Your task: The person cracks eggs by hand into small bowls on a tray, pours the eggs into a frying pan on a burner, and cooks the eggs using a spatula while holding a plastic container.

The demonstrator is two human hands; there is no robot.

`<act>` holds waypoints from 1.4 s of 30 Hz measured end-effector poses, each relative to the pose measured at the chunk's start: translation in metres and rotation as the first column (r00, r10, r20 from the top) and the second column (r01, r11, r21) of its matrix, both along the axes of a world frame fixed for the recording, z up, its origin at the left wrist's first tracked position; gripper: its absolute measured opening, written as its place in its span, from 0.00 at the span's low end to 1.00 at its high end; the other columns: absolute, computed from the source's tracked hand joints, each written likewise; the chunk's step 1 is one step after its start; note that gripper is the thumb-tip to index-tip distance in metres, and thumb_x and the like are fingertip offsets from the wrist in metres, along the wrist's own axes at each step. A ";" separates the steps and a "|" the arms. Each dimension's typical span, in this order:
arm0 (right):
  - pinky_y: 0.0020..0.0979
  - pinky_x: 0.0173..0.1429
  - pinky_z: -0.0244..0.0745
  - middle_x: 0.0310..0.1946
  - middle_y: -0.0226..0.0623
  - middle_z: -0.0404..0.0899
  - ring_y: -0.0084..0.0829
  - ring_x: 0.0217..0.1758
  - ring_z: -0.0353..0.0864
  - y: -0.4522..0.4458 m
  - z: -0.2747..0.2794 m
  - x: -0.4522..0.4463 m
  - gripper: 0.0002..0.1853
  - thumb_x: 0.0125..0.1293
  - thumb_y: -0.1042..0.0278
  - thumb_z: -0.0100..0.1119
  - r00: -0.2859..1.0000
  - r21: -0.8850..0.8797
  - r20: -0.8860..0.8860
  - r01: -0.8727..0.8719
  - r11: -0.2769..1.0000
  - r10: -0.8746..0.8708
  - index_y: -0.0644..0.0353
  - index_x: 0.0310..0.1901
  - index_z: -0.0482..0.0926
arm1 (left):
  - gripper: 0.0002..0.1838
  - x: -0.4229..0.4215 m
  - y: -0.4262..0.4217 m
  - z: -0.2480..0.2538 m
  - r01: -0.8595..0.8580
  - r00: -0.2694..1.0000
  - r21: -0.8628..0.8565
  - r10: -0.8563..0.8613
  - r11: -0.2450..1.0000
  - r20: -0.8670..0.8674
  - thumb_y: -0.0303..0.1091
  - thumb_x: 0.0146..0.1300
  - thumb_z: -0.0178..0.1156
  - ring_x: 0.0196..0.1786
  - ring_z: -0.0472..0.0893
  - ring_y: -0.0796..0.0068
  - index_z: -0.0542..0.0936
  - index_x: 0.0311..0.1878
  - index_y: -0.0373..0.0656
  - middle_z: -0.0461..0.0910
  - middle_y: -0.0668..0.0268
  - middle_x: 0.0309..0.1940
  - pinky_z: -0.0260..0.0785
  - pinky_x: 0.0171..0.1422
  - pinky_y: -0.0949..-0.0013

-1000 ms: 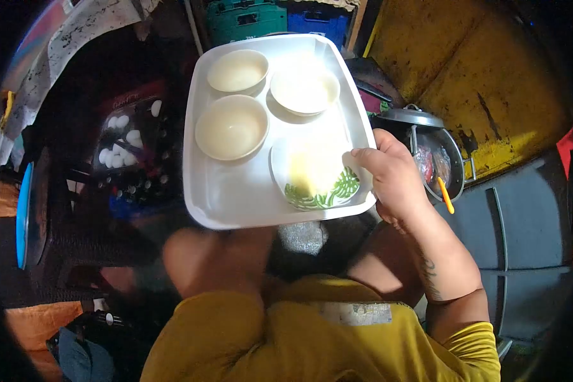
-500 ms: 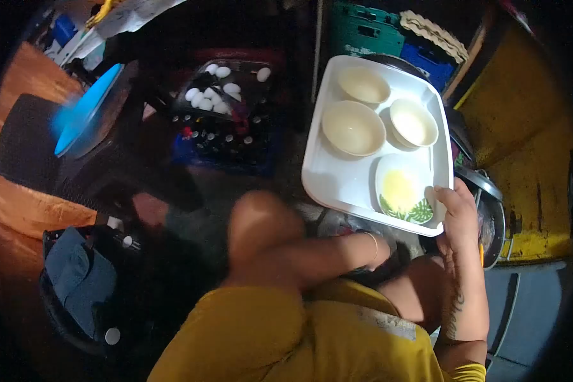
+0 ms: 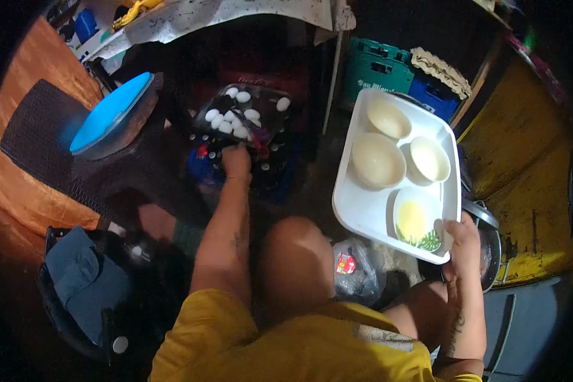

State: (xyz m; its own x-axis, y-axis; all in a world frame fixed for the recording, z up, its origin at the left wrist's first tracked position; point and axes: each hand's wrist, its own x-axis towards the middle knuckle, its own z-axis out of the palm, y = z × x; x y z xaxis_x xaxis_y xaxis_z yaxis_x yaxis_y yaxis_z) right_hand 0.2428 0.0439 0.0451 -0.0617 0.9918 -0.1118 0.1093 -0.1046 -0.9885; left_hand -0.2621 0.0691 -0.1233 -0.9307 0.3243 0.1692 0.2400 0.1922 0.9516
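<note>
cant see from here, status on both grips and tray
Right grip holds white tray by corner. Three bowls, leaf-patterned dish aboard. Left grip by eggs, contact unclear. Nothing visibly blocking.

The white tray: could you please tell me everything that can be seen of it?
The white tray is a shallow rounded rectangle with a raised rim, smooth and plastic-looking. The right hand grips its near right corner, holding it at the person's right. Three cream bowls stand on it, and in the near right part lies a dish with green leaf print and a yellow patch. Its near left area is bare.
</note>
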 end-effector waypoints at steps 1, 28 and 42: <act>0.27 0.45 0.73 0.37 0.35 0.82 0.25 0.37 0.78 -0.004 0.004 -0.003 0.09 0.63 0.75 0.53 0.999 -0.026 0.032 0.026 0.999 -0.026 0.65 0.45 0.78 | 0.20 -0.016 0.007 -0.010 0.143 0.986 -0.080 -0.136 0.986 0.093 0.39 0.61 0.65 0.43 0.83 0.50 0.78 0.48 0.32 0.82 0.48 0.38 0.73 0.44 0.51; 0.27 0.47 0.74 0.37 0.38 0.81 0.26 0.37 0.79 -0.024 -0.020 0.002 0.07 0.66 0.77 0.52 0.987 -0.121 -0.088 0.122 0.985 -0.133 0.67 0.43 0.76 | 0.21 -0.096 0.044 -0.080 -0.026 0.974 0.133 -0.004 0.991 0.226 0.32 0.58 0.63 0.52 0.81 0.52 0.73 0.52 0.34 0.80 0.45 0.50 0.71 0.57 0.56; 0.27 0.45 0.72 0.37 0.37 0.82 0.25 0.38 0.78 -0.019 -0.032 0.008 0.11 0.63 0.74 0.54 0.996 -0.089 -0.007 0.085 0.992 -0.085 0.69 0.45 0.78 | 0.22 -0.113 0.012 -0.098 0.107 0.988 0.033 -0.110 0.994 0.107 0.32 0.60 0.60 0.50 0.79 0.51 0.72 0.56 0.32 0.79 0.47 0.49 0.69 0.56 0.55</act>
